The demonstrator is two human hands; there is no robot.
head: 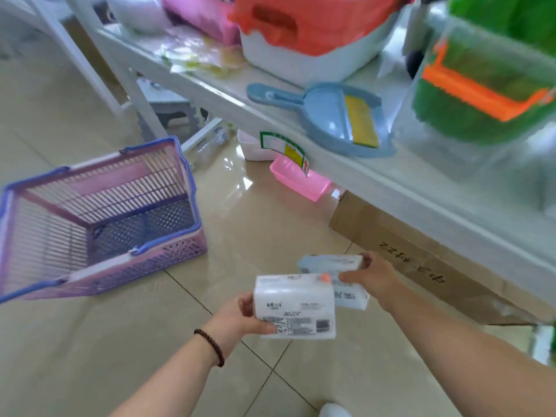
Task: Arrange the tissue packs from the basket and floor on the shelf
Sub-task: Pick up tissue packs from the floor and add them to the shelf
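From the head view, the left hand (240,314) sits at about 6 o'clock, its grip clamped on a white tissue pack (294,307): thumb across the printed front near the lower left corner, fingers curled behind the left edge. A dark bead bracelet (210,346) circles that wrist. Just to the right and a little higher, the right hand (371,276) has its grip closed on a pale blue tissue pack (334,275), fingers over the top right edge and thumb on the face. The white pack overlaps the front of the blue one; both are held above the tiled floor (135,341), clear of it.

At 9 o'clock a purple-and-blue basket (99,218) rests on the floor, tipped so its open mouth faces the camera; nothing shows inside. The white shelf (361,176) runs from 11 o'clock down to 3 o'clock. On it lie a blue dustpan (328,115) with a yellow brush, a white tub (301,61) under orange wrapping, and a clear box of green goods (481,100). Beneath the shelf edge sit a pink tray (301,182) and a cardboard box (406,260).
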